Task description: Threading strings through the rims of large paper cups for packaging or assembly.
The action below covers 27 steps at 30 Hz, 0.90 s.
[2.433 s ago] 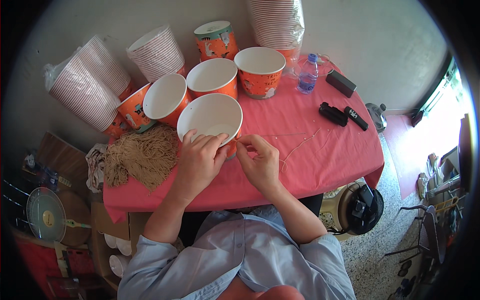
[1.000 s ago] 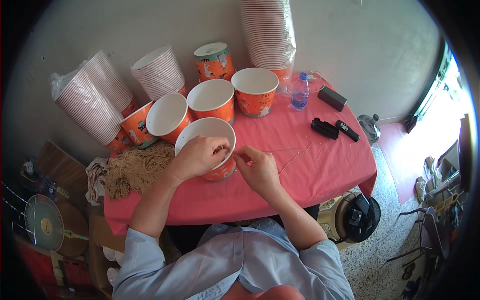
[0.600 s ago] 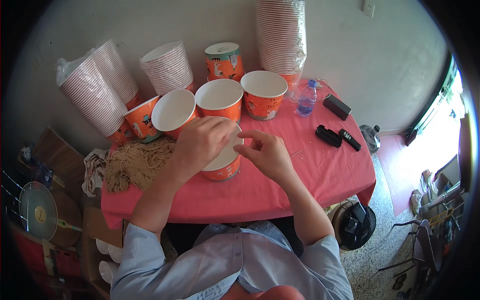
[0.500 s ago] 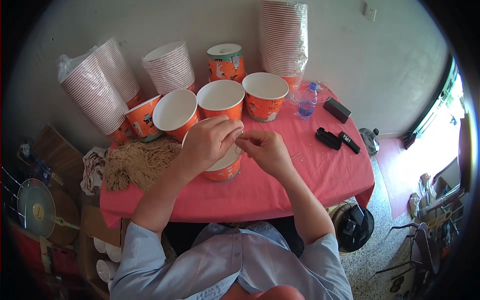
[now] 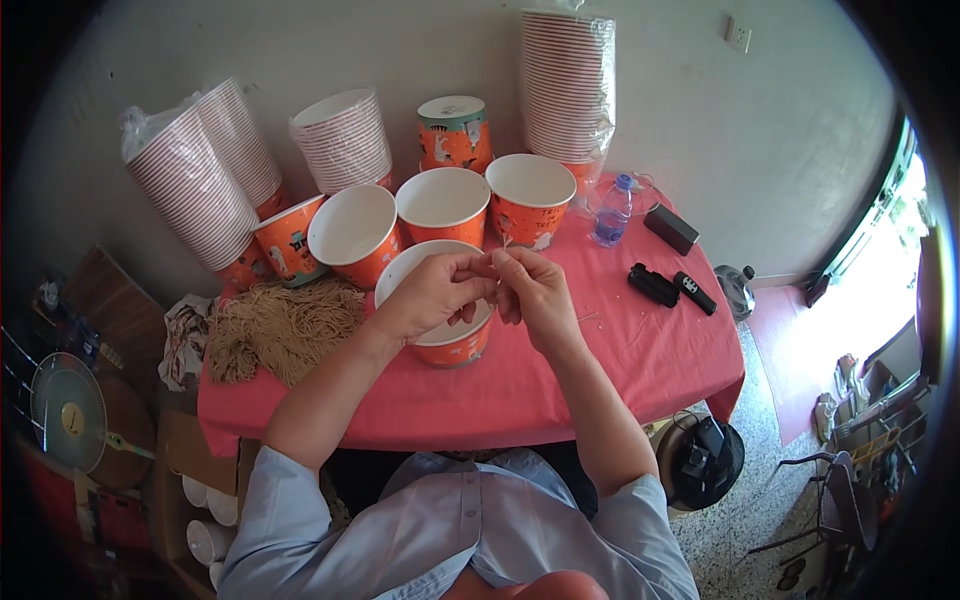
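Note:
My left hand (image 5: 436, 297) and my right hand (image 5: 536, 292) meet fingertip to fingertip over an orange paper bucket (image 5: 455, 353) with a white inside. Both are closed in a pinch. A short end of thin beige string (image 5: 506, 241) pokes up at the right fingertips; the rest is mostly hidden by my fingers. The bucket stands upright on the table, its near rim partly covered by my left hand. To the left of it lies a heap of beige strings (image 5: 285, 328).
More open paper buckets (image 5: 445, 200) stand behind, one upside-down bucket (image 5: 453, 135) among them. Tall wrapped stacks (image 5: 568, 85) line the wall. A water bottle (image 5: 612, 212), a black box (image 5: 671, 230) and small black items (image 5: 655, 285) sit right on the red tablecloth (image 5: 560, 400).
My hands have come closer together, and my right hand has turned so its thumb is up against the left fingertips. The string's thin loop between them no longer shows.

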### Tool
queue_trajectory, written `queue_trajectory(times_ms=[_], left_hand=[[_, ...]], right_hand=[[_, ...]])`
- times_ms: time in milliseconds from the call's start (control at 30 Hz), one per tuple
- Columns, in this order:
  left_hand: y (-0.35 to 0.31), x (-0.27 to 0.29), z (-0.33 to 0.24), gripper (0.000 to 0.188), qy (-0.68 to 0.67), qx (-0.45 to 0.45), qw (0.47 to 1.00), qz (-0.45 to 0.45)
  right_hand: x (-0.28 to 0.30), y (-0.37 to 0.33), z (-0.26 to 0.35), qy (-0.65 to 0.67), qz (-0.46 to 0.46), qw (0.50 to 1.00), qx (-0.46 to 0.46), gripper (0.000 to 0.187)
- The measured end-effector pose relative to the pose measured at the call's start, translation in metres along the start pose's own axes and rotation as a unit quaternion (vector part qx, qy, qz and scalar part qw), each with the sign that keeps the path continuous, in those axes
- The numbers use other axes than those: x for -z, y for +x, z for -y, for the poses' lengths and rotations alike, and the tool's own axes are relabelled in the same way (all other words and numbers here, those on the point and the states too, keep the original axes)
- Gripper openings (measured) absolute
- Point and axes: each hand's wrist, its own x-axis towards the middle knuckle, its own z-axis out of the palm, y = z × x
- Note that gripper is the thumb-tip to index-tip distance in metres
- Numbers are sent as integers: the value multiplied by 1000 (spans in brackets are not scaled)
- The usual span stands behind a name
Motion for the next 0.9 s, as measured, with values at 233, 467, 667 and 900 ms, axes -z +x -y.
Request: queue_trajectory(times_ms=[233,467,667,900], left_hand=[[3,9,4,15,-81,6,997,15],[1,18,-2,20,-97,11,994,-48],[7,-3,-23,14,60,10,998,7],[9,-7,-16,15,52,22,997,55]], right_hand=[[17,2,-7,47,10,998,-38,30],[59,-18,19,-96,94,983,-124,35],[54,4,80,-251,192,947,-49,20],[40,59,83,-331,234,914,-15,17]])
